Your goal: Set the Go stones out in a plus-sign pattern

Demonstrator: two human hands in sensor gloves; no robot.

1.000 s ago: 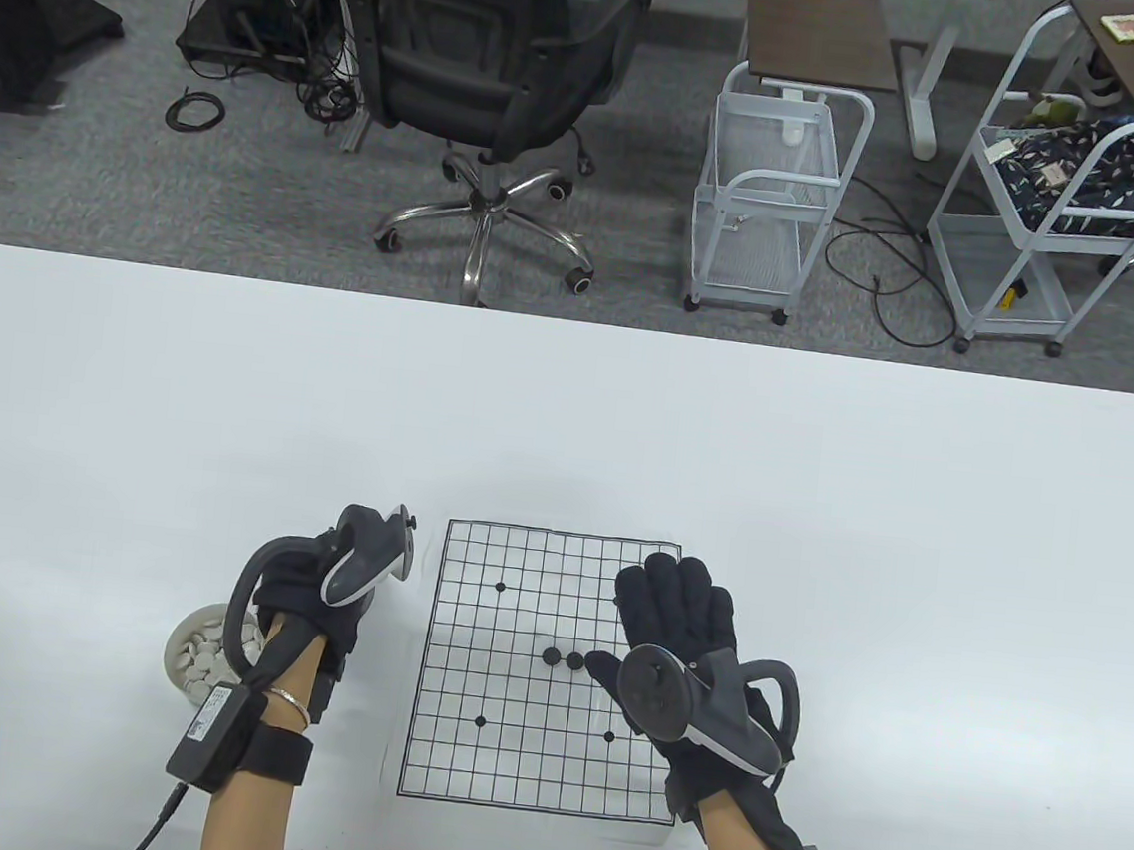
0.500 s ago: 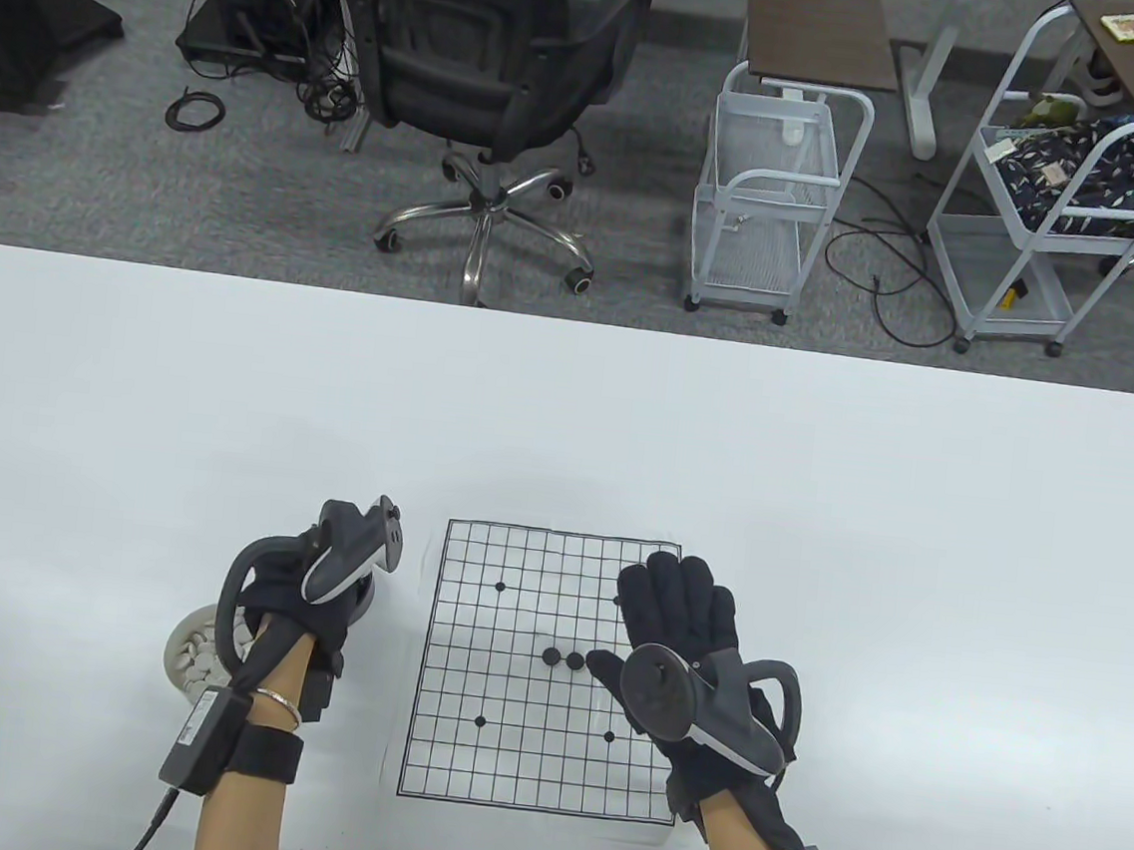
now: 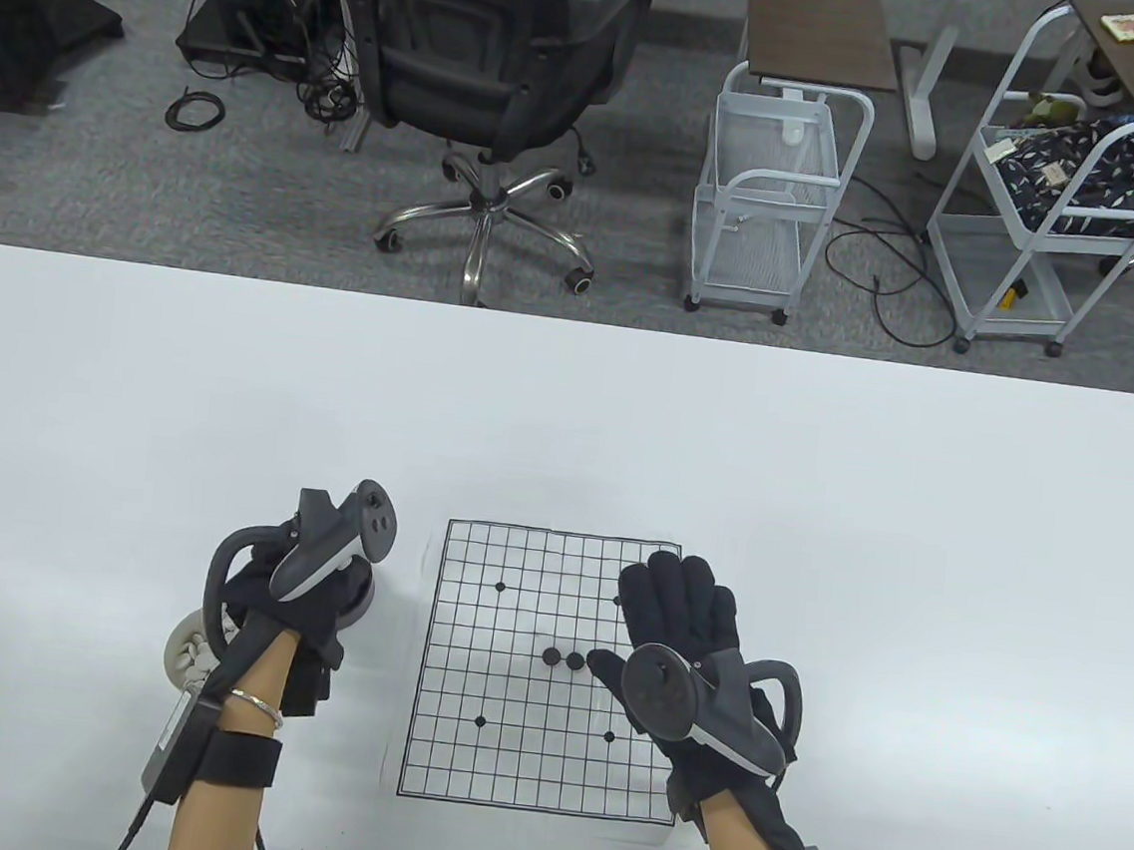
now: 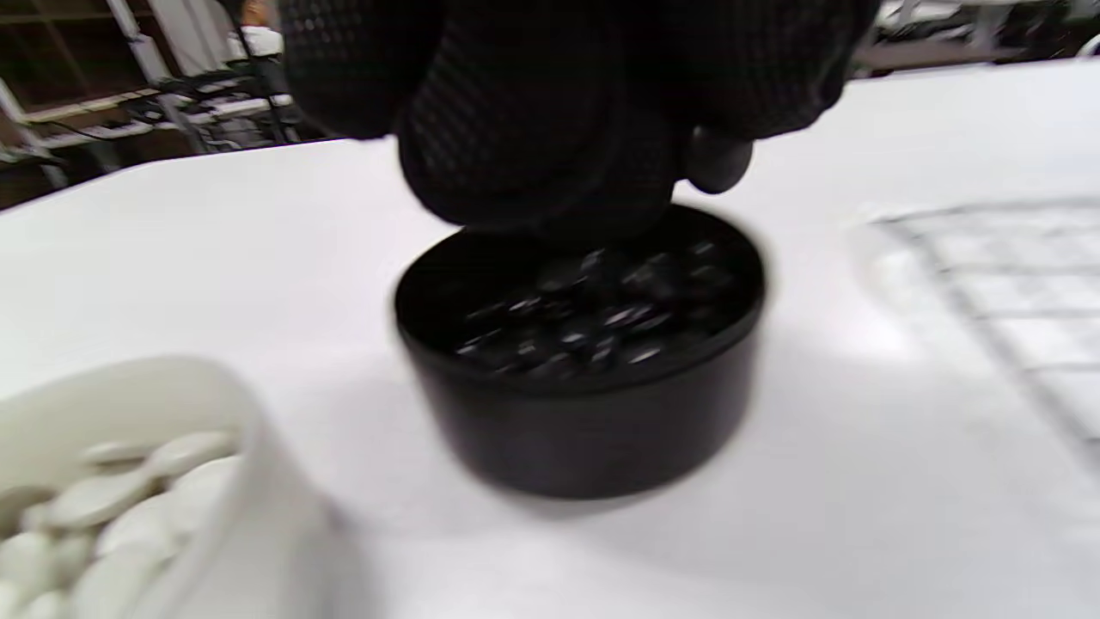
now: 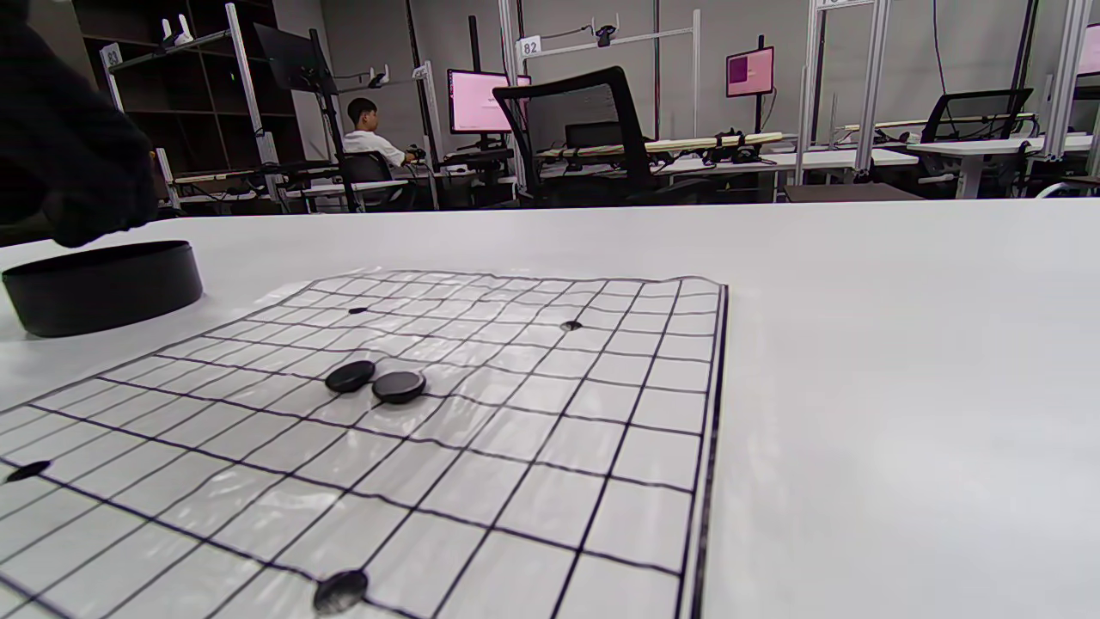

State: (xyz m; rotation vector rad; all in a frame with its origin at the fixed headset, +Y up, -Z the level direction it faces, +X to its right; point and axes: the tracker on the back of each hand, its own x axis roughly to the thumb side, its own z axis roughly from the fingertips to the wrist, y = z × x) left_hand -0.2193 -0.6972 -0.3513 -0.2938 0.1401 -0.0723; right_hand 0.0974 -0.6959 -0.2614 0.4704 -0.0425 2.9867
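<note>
From above, the white surface point(image 3: 821, 490) carries a paper grid board point(image 3: 548, 669) with two black stones point(image 3: 563, 658) side by side near its middle, touching or nearly so. The right hand point(image 3: 681, 646) lies flat on the board's right part, fingers straight and together, thumb tip just beside the right-hand stone, its grip slack and holding nothing. The left hand point(image 3: 294, 604) is left of the board, and its tracker hides most of what lies beneath it; only the edge of a white bowl point(image 3: 184, 654) peeks out near the wrist. The left wrist view fills that gap: a black bowl point(image 4: 580, 361) full of dark stones stands just under the gloved fingers point(image 4: 533, 112), which are bunched and curled above it, and a dark rounded shape sits at their tips, though blur makes it impossible to tell whether this grip holds a stone. The white bowl of pale stones sits just beside the black one at the lower left. The right wrist view, low across the board, shows the two stones close up and the black bowl off the board's left edge. A chair point(image 3: 501, 68) and wire carts point(image 3: 774, 204) stand on the floor beyond.
</note>
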